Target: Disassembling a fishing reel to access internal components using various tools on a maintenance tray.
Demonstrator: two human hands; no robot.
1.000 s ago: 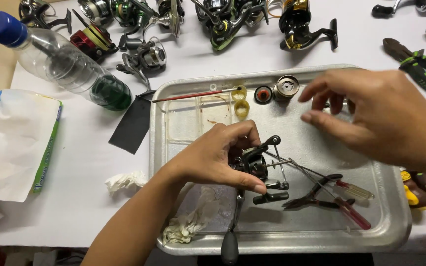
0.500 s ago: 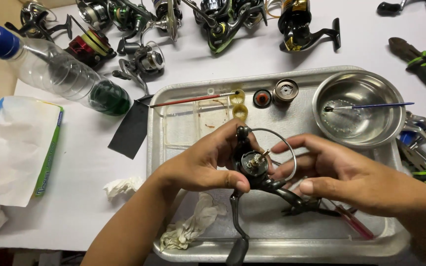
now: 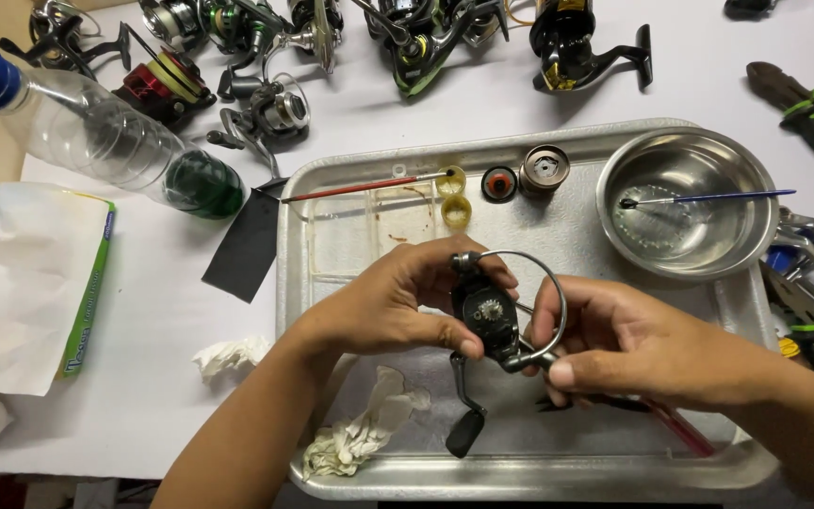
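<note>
Nearest the camera, crumpled white rag (image 3: 362,435) on the front of the metal tray (image 3: 558,476), beside the black crank handle (image 3: 464,415) hanging down from the spinning reel (image 3: 488,316). Reel held over the tray's middle between both hands, wire bail arm looping up and to the right. Left hand (image 3: 398,306) closed on the reel body from the left, thumb pressed under it, fingers curled over the top. Right hand (image 3: 628,344) closed on the bail's lower end, thumb and forefinger pinched there, other fingers folded. Under the right hand, red-handled pliers (image 3: 675,426), mostly hidden. Further back on the tray, clear plastic box (image 3: 369,231) with a red brush (image 3: 365,188) laid across it, two yellow rings (image 3: 454,196), small round reel parts (image 3: 523,176). To the right, steel bowl (image 3: 688,203) holding a blue brush (image 3: 708,198). Left of the tray, black card (image 3: 247,247), tissue pack (image 3: 25,287), plastic bottle (image 3: 105,141) on its side. Farthest off, row of other reels (image 3: 332,38) along the white table (image 3: 143,377).
</note>
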